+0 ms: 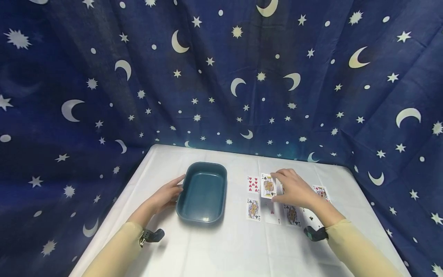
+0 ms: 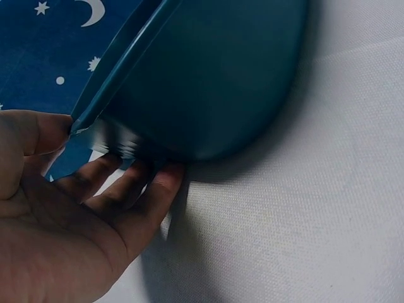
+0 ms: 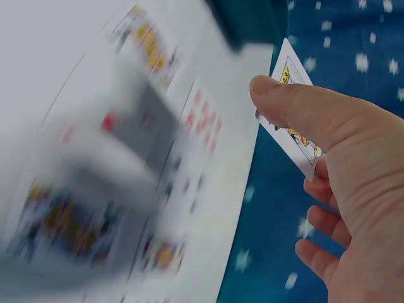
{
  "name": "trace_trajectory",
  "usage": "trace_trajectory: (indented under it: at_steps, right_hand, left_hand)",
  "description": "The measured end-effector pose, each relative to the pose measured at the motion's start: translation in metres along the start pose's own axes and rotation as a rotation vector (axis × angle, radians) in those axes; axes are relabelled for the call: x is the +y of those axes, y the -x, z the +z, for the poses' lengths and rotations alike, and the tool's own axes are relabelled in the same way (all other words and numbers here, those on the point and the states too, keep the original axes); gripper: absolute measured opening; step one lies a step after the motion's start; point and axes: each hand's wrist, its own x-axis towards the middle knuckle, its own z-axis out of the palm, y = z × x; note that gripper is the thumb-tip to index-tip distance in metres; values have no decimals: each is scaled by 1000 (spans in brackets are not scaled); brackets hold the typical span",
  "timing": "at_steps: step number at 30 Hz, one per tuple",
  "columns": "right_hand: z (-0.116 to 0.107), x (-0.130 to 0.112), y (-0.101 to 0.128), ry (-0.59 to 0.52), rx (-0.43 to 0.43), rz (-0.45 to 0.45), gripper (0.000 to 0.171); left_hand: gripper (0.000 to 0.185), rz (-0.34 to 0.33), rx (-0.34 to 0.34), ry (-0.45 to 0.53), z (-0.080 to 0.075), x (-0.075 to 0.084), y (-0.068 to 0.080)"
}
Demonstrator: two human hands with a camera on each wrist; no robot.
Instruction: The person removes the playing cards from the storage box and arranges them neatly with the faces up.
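In the head view my left hand (image 1: 168, 195) is at the left side of a dark teal rectangular tray (image 1: 223, 192). The left wrist view shows that thumb (image 2: 53, 131) at the rim and extended fingers (image 2: 154, 196) against the outer wall. Between thumb and fingers, my right hand (image 1: 294, 188) pinches a face-up playing card (image 1: 268, 186), a king of a black suit, above the other cards. Below the held card, a card with red hearts (image 1: 272, 215) lies partly hidden. Only the thumb side of the grip shows clearly in the right wrist view, with the card (image 3: 303, 142) tilted.
Face-up cards lie in two rows right of the tray, among them a many-hearts card (image 1: 253, 184), two face cards (image 1: 253, 209), a clubs card (image 1: 311, 218) and a red face card (image 1: 321, 192). White cloth (image 1: 221, 254) covers the table; a starry blue curtain (image 1: 207, 77) hangs behind.
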Motion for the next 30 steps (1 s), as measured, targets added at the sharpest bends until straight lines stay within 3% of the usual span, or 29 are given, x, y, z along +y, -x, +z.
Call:
trace_trajectory:
  at_steps: [9, 15, 30]
  right_hand:
    - [-18, 78, 61, 9, 23, 148, 91]
    - [-22, 115, 92, 0, 14, 216, 90]
    - [-3, 151, 135, 83, -123, 295, 99]
  left_hand:
    - [66, 22, -22, 9, 1, 1, 3]
    - [66, 18, -22, 16, 1, 2, 1]
    - [65, 8, 3, 10, 0, 1, 1]
